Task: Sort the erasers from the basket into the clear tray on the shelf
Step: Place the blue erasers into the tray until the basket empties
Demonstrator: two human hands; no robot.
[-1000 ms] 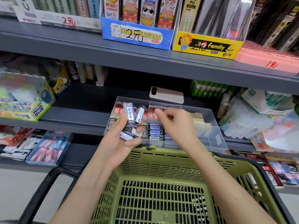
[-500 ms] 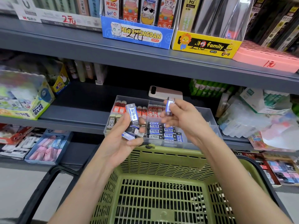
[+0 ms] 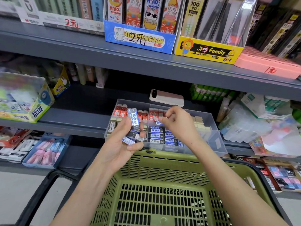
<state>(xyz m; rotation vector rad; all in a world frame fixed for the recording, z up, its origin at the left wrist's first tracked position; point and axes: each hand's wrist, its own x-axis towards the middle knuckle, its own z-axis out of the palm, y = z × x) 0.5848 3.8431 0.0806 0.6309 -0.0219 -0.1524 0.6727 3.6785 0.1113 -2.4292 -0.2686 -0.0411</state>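
Note:
A clear tray (image 3: 211, 137) sits on the middle shelf, filled with rows of red, beige and blue-sleeved erasers. My left hand (image 3: 120, 147) hovers over its front left corner and grips several blue-sleeved erasers (image 3: 133, 119), one standing upright above the fingers. My right hand (image 3: 177, 126) is over the tray's middle and pinches one blue eraser (image 3: 157, 123) just above the blue rows. The green basket (image 3: 162, 162) is below both hands, against the shelf front; its visible floor is bare.
A phone (image 3: 166, 97) lies on the shelf behind the tray. A glue box (image 3: 24, 101) stands at the left, wrapped packs (image 3: 254, 121) at the right. Display boxes line the upper shelf (image 3: 81, 51). A lower shelf holds a blue tray (image 3: 47, 150) of pink items.
My right hand, which held a blue eraser up above the tray half a second ago, has come down with it to the blue rows. The left hand holds its bundle in about the same place.

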